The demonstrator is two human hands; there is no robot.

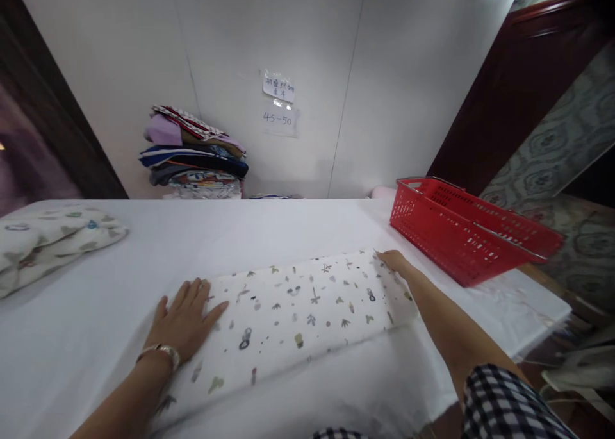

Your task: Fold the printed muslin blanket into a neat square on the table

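Note:
A white cloth [302, 304] with small printed plants and shapes lies as a long folded strip across the table in front of me. On its left end my left hand [185, 320] rests flat, fingers spread, a bracelet [161, 354] at the wrist. At the far right corner my right hand [394, 261] pinches the cloth's edge between closed fingers, partly hidden by the hand itself. The strip runs at a slant, its right end farther from me.
A red plastic basket [461, 231] with metal handles stands at the table's right. Crumpled printed cloth [52, 243] lies at the left. A stack of folded fabrics [195, 150] sits by the wall, near paper signs [279, 104]. The white table [269, 224] ends at the right.

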